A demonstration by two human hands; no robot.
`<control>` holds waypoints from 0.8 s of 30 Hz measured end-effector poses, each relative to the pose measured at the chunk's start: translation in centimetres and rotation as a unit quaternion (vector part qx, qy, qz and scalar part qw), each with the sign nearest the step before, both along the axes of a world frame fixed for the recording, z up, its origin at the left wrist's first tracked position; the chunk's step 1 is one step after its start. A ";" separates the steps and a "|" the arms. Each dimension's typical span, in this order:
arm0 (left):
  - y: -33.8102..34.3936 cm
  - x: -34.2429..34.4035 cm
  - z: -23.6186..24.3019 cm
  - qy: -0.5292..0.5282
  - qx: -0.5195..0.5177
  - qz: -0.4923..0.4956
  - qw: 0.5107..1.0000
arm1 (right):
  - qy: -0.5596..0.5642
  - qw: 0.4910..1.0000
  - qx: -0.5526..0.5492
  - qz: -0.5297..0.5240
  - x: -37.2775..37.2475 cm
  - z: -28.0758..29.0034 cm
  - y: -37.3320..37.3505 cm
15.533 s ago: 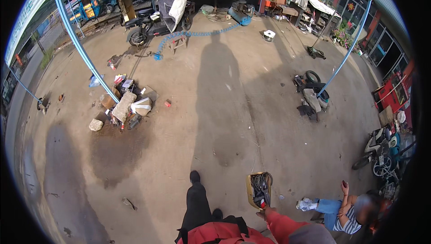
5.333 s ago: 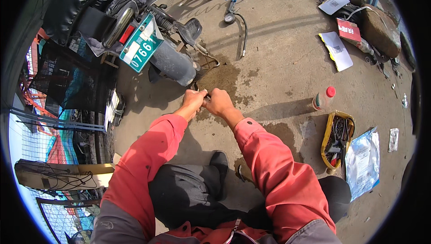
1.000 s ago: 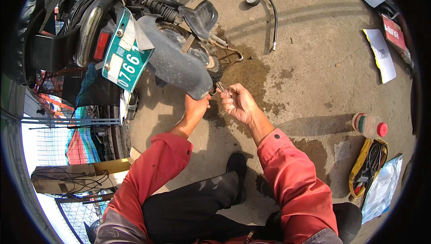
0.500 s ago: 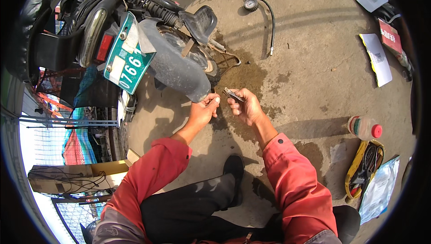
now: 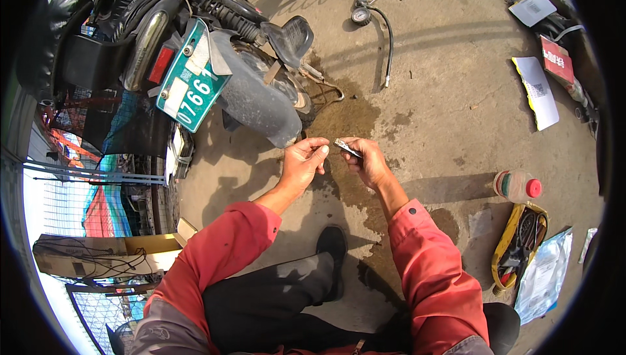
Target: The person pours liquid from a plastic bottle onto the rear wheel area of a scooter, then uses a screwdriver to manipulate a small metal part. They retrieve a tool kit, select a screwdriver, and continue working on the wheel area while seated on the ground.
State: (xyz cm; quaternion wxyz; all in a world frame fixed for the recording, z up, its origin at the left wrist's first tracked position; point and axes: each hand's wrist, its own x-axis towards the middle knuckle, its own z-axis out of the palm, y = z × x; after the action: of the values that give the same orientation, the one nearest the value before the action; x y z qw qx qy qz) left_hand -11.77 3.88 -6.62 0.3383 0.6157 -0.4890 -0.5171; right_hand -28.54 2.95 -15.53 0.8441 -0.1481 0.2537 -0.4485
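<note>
My left hand (image 5: 302, 164) is closed in a pinch, thumb against fingertips; whatever may be between them is too small to make out. Just to its right, my right hand (image 5: 370, 163) grips small silver nail clippers (image 5: 348, 148), their end pointing toward the left fingertips with a narrow gap between. Both hands are held up over the concrete floor. Close beyond my left hand is the grey rear mudguard (image 5: 257, 108) of a motorbike, with a green number plate (image 5: 194, 86) and a red tail light (image 5: 160, 64) further left.
An air hose with a pressure gauge (image 5: 360, 15) lies at the back. On the right are a clear bottle with a red cap (image 5: 515, 186), a yellow tool pouch (image 5: 501, 257) and a plastic packet (image 5: 542, 275). A cardboard box (image 5: 88, 247) stands at left. The floor (image 5: 349, 117) has wet patches.
Both hands have shifted slightly to the right, away from the mudguard. The nail clippers stay in my right hand, now turned a little. The whole view has swung slightly.
</note>
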 end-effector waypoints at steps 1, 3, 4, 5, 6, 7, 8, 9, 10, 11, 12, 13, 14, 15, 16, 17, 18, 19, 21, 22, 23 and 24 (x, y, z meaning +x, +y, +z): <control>0.0 -0.4 0.1 -0.004 -0.010 -0.006 1.000 | 0.003 1.000 -0.005 -0.002 -0.1 0.1 0.1; 0.1 -0.9 0.3 -0.023 -0.026 -0.016 0.999 | 0.005 1.000 -0.005 -0.005 -0.4 0.3 0.1; 0.1 -1.1 0.4 -0.038 -0.031 -0.018 0.999 | 0.005 1.000 -0.006 -0.006 -0.5 0.4 0.2; 0.0 -1.3 0.5 -0.053 -0.037 -0.020 0.998 | 0.005 1.000 -0.007 -0.007 -0.5 0.6 0.2; 0.0 -1.6 0.6 -0.058 -0.052 -0.022 0.997 | 0.004 1.000 -0.009 -0.008 -0.6 0.8 0.3; 0.0 -2.0 0.5 -0.062 -0.066 -0.024 0.996 | 0.005 1.000 -0.009 -0.010 -0.7 0.9 0.3; 0.0 -2.3 0.5 -0.066 -0.080 -0.026 0.994 | 0.007 1.000 -0.010 -0.011 -0.8 0.8 0.3; 0.0 -2.5 0.5 -0.073 -0.082 -0.027 0.994 | 0.008 1.000 -0.011 -0.013 -0.8 0.8 0.3; 0.0 -2.6 0.6 -0.081 -0.084 -0.028 0.993 | 0.009 1.000 -0.012 -0.013 -0.8 0.8 0.3; 0.0 -2.7 0.7 -0.088 -0.086 -0.028 0.992 | 0.011 1.000 -0.012 -0.014 -0.9 0.9 0.4; 0.0 -2.7 0.7 -0.091 -0.090 -0.028 0.991 | 0.013 1.000 -0.012 -0.015 -0.9 1.0 0.4; 0.0 -2.8 0.7 -0.093 -0.093 -0.027 0.991 | 0.015 1.000 -0.012 -0.015 -0.9 1.0 0.5; 0.1 -2.8 0.7 -0.096 -0.097 -0.026 0.990 | 0.016 1.000 -0.013 -0.015 -0.9 1.0 0.5; 0.1 -2.8 0.7 -0.096 -0.098 -0.024 0.990 | 0.016 1.000 -0.014 -0.016 -0.8 1.0 0.6; 0.1 -2.8 0.7 -0.094 -0.100 -0.023 0.990 | 0.017 1.000 -0.015 -0.017 -0.9 0.9 0.6; 0.1 -2.9 0.7 -0.093 -0.101 -0.022 0.990 | 0.019 1.000 -0.016 -0.016 -0.9 0.9 0.6; 0.1 -2.8 0.7 -0.094 -0.095 -0.020 0.991 | 0.022 0.999 -0.017 -0.016 -0.9 0.9 0.5; 0.1 -2.8 0.7 -0.094 -0.090 -0.019 0.991 | 0.025 0.999 -0.018 -0.016 -0.9 1.0 0.5; 0.0 -2.8 0.7 -0.097 -0.090 -0.018 0.991 | 0.019 0.999 -0.010 -0.027 -0.7 0.5 0.5; 0.0 -2.8 0.6 -0.100 -0.095 -0.018 0.990 | 0.016 0.999 -0.006 -0.032 -0.5 0.3 0.4; 0.0 -2.8 0.6 -0.102 -0.100 -0.018 0.990 | 0.015 0.999 -0.005 -0.033 -0.4 0.2 0.4; 0.0 -2.7 0.6 -0.103 -0.093 -0.017 0.990 | 0.015 0.999 -0.005 -0.034 -0.4 0.2 0.4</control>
State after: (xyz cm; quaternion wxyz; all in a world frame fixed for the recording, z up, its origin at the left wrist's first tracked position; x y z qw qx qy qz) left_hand -14.50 3.89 -6.05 0.3333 0.6231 -0.5772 -0.4092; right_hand -28.91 3.37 -15.35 0.8238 -0.1497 0.2689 -0.4761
